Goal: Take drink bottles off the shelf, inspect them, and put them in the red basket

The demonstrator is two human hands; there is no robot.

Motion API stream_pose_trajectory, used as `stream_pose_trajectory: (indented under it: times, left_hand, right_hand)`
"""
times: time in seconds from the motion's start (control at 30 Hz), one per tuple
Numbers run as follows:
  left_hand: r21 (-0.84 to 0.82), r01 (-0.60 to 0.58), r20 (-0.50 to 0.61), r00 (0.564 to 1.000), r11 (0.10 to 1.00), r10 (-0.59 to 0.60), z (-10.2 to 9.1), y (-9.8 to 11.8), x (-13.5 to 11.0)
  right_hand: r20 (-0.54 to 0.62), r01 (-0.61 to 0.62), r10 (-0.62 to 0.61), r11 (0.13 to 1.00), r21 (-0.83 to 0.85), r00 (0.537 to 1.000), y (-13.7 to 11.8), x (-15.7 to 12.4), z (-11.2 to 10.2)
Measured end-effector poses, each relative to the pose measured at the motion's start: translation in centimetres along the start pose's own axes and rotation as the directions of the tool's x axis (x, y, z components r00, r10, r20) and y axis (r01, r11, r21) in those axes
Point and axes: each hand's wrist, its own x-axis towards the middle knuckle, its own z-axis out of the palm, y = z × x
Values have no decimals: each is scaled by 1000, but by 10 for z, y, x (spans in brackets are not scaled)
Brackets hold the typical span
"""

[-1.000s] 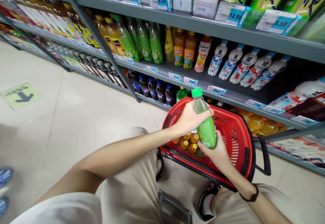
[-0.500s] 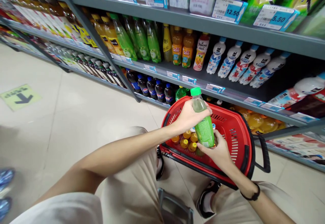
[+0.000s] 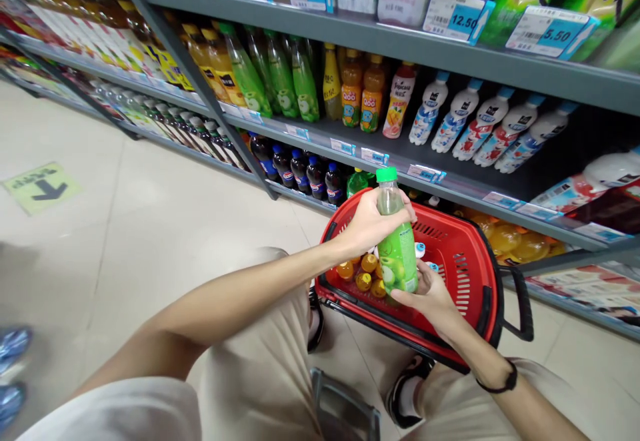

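Observation:
Both my hands hold a green juice bottle [image 3: 399, 254] with a bright green cap, nearly upright above the red shopping basket [image 3: 463, 237]. My left hand [image 3: 375, 222] is wrapped round the bottle's neck and shoulder, with its fingertips behind on the far side. At the bottom, my right hand [image 3: 429, 291] grips the base between thumb and fingers. Fruit pictures on the label face me. Below the bottle, several yellow-capped bottles [image 3: 364, 281] stand in the basket, and white-and-blue caps [image 3: 420, 249] show to the right of it.
Shelves [image 3: 380, 144] of drinks run across the front, including green bottles [image 3: 305, 81], dark cola bottles [image 3: 315, 177] and white bottles [image 3: 460, 121]. A black basket handle [image 3: 523, 304] sticks out right. A grey stool [image 3: 345, 401] is between my legs. Blue shoe covers [image 3: 13, 347] appear at the left edge.
The green bottle has turned about its length, so the fruit pictures on its label now show. It also stands a little more upright. Both hands keep hold of it.

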Motion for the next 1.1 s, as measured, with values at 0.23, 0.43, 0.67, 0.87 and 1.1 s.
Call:
stream_pose_trajectory:
  times: [0.23, 0.43, 0.67, 0.87, 1.1]
  left_hand:
    - [-145, 64, -28, 997, 987, -69, -7, 0, 7]
    - [-160, 74, -12, 997, 984, -77, -8, 4, 8]
    - [-265, 117, 23, 993, 957, -116, -8, 7, 9]
    - [-372, 144, 87, 989, 917, -120, -11, 5, 10]
    - [-336, 57, -1, 998, 940, -61, -10, 7, 13]
  right_hand:
    - [156, 30, -53, 989, 147, 986, -8, -5, 3]
    - [206, 39, -78, 982, 187, 975, -13, -7, 4]
    - [299, -4, -87, 957, 291, 950, -13, -9, 4]
    - [385, -94, -28, 951, 296, 922, -14, -13, 0]
    - [281, -151, 52, 927, 344, 958, -26, -10, 4]
